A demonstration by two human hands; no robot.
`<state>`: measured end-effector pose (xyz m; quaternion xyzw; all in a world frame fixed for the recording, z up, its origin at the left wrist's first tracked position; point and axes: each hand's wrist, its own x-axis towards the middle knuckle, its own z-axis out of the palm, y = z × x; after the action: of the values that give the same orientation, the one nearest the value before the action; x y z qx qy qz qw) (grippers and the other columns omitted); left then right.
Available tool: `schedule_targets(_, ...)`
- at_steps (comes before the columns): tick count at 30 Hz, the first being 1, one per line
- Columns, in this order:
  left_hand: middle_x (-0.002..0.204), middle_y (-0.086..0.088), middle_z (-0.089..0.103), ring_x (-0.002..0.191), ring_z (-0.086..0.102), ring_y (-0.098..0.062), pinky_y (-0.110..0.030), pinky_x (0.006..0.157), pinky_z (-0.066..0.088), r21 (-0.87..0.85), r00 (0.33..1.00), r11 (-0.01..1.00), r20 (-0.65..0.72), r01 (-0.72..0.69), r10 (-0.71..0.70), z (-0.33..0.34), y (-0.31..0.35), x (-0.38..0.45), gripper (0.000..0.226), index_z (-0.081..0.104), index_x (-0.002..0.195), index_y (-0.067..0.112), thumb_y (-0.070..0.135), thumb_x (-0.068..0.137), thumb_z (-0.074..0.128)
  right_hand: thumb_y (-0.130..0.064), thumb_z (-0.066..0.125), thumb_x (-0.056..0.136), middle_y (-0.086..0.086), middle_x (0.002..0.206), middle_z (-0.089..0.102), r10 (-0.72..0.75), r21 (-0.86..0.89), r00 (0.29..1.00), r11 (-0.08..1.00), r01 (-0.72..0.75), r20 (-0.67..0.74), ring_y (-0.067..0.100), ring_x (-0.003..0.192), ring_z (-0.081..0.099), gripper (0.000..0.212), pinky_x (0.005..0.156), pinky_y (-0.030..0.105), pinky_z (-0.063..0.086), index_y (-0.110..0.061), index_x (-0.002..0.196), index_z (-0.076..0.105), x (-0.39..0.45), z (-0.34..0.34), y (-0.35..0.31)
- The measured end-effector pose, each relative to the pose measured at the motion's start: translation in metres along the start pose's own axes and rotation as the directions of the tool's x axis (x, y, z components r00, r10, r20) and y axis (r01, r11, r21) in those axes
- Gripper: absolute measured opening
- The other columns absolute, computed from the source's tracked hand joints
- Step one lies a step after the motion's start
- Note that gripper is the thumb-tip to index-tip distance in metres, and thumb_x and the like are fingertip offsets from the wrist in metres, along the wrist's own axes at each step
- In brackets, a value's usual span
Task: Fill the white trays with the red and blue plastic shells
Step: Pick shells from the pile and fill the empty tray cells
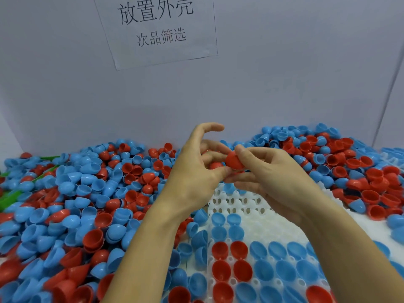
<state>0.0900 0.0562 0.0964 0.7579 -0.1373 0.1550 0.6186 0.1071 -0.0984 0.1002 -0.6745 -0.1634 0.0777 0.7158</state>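
Holding a red shell (pixel 234 161) between both hands above the white tray (pixel 247 206), the person seems to be pulling nested shells apart. The left hand (pixel 196 171) pinches with thumb and fingertips, its forefinger lifted free; the right hand (pixel 269 173) curls its fingers round the shell. A steady twist, not a squeeze, would likely separate them without cracking, and the shell should go cup-up into an empty pocket just below the hands. Left and right of the tray, loose red and blue shells (pixel 87 204) bury the table. Behind the tray stands a grey wall (pixel 284 73) bearing a printed paper sign (pixel 156 29).
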Motion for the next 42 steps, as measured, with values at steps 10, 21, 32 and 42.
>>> schedule_targets(10, 0.094, -0.005, 0.079, 0.088, 0.076, -0.017, -0.031, 0.081, 0.063, -0.139, 0.941, 0.938, -0.075, 0.318, -0.330, -0.006, -0.007, 0.003, 0.022, 0.072, 0.108, 0.012, 0.027, 0.103, 0.056, -0.026, 0.071, 0.090, -0.013, 0.091, 0.076, -0.181, -0.310, 0.983, 0.934, 0.176, 0.012, 0.005, 0.087, 0.072, 0.007, 0.085, 0.028, 0.055, -0.029, 0.088, 0.076, 0.001, -0.001, 0.005)
schedule_targets(21, 0.088, 0.004, 0.079, 0.087, 0.075, -0.012, -0.032, 0.086, 0.060, 0.030, 0.969, 0.986, -0.190, 0.163, -0.155, -0.006, -0.014, 0.003, 0.008, 0.074, 0.095, 0.021, 0.027, 0.089, 0.075, -0.018, 0.074, 0.088, -0.014, 0.083, 0.073, -0.303, -0.620, 0.948, 0.728, 0.293, 0.092, 0.003, 0.073, 0.071, 0.020, 0.069, 0.022, 0.059, -0.036, 0.096, 0.071, 0.003, -0.004, 0.010)
schedule_targets(32, 0.104, 0.000, 0.074, 0.101, 0.071, -0.015, -0.040, 0.097, 0.056, 0.214, 0.967, 0.943, -0.057, 0.253, -0.246, -0.001, -0.014, 0.001, 0.021, 0.073, 0.110, 0.024, 0.039, 0.097, 0.064, -0.014, 0.072, 0.088, -0.010, 0.083, 0.073, -0.287, -0.841, 0.953, 0.491, 0.229, 0.092, 0.006, 0.070, 0.066, 0.020, 0.068, 0.022, 0.057, -0.026, 0.104, 0.077, 0.009, -0.007, 0.022)
schedule_targets(42, 0.100, 0.010, 0.070, 0.100, 0.067, -0.006, -0.033, 0.095, 0.056, 0.282, 0.962, 0.922, -0.131, 0.267, -0.239, -0.011, -0.009, 0.001, 0.007, 0.066, 0.093, 0.037, 0.040, 0.098, 0.061, -0.015, 0.069, 0.087, 0.002, 0.088, 0.072, 0.201, -0.986, 0.979, 0.149, -0.071, -0.040, 0.022, 0.078, 0.070, 0.012, 0.073, 0.039, 0.062, -0.016, 0.096, 0.076, 0.009, -0.016, 0.048)
